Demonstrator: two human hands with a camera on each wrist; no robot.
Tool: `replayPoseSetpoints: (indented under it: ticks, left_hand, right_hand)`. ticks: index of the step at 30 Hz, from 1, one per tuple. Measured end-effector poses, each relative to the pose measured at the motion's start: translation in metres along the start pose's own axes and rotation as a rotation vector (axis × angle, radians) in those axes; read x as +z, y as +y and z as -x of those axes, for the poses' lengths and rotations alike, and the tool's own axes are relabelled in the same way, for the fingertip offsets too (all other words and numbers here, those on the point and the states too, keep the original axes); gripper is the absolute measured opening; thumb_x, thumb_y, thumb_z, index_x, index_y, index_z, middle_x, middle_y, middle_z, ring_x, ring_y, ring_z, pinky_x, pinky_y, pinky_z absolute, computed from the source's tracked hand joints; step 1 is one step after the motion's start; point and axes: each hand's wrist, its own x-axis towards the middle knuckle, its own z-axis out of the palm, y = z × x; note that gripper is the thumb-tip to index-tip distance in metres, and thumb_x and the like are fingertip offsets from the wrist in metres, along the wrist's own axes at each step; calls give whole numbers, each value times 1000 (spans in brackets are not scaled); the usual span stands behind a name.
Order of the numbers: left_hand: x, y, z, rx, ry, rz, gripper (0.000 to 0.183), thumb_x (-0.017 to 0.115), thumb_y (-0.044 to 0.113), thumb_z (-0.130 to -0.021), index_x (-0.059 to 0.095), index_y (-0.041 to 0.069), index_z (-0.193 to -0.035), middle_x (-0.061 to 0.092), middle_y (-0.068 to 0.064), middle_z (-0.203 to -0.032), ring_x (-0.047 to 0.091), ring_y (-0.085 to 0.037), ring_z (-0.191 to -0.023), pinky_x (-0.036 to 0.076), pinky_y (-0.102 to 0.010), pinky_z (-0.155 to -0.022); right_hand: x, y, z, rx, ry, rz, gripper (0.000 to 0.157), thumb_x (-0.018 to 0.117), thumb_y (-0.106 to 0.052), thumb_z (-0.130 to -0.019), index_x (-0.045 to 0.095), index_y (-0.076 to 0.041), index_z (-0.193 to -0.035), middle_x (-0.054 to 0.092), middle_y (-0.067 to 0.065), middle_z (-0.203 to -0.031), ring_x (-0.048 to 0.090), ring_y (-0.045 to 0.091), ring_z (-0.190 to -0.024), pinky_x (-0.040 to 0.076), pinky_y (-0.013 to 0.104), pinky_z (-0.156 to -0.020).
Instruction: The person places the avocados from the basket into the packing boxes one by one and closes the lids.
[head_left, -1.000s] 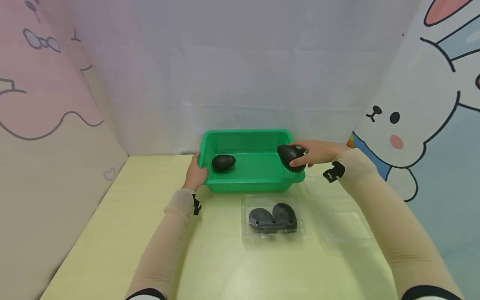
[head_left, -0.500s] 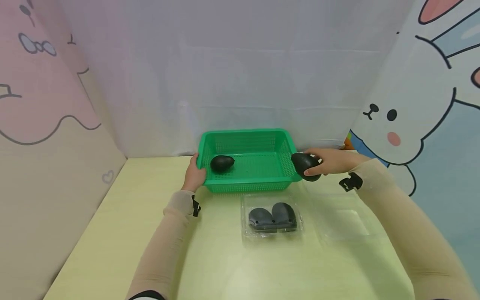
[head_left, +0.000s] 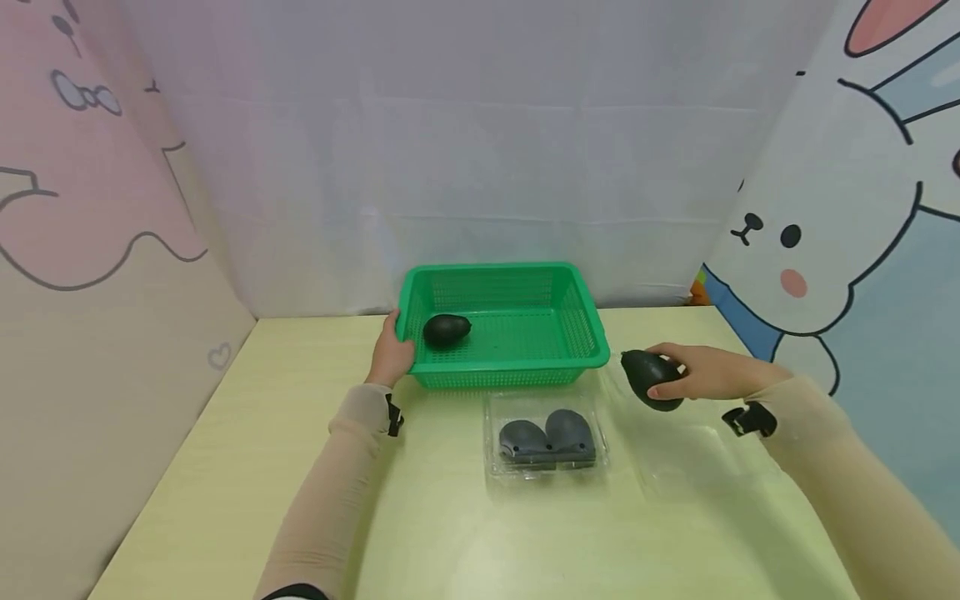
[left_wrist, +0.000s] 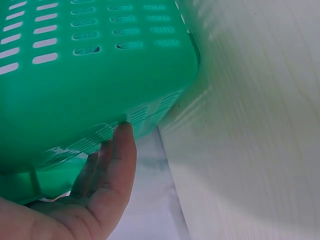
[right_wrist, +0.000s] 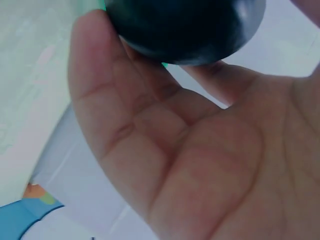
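In the head view, my right hand (head_left: 701, 372) holds a dark, pear-shaped avocado (head_left: 652, 381) above the table, to the right of the green plastic basket (head_left: 517, 365). The thumb lies on the near side of the fruit. From the right wrist, the avocado (right_wrist: 185, 30) shows as a glossy dark curve at the fingertips. My left hand (head_left: 392, 353) grips the basket's left end, its fingers against the outer wall in the left wrist view. A second avocado (head_left: 447, 331) lies inside the basket, at the left.
A clear plastic box (head_left: 495, 475) with two dark rounded things in it stands in front of the basket. To its right, a flat transparent plastic piece (head_left: 697, 467) lies on the pale yellow table (head_left: 450, 542). A white curtain (head_left: 480, 167) hangs behind.
My right hand has carried the avocado from over the basket's right end out to the right and nearer to me. My left hand stays at the basket.
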Motion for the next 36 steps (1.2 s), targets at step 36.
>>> replayPoseSetpoints:
  ticks: [36]
  left_hand:
    - [1,0,-2,-5,13,-18,71,39,5,-92,9,11,-157,25,-21,-156,39,-37,-128,33,-51,-103]
  right_hand:
    - [62,51,10,140,-98,-98,79,71,-41,-85,40,5,-141,54,27,-124,63,24,-93,54,38,-70]
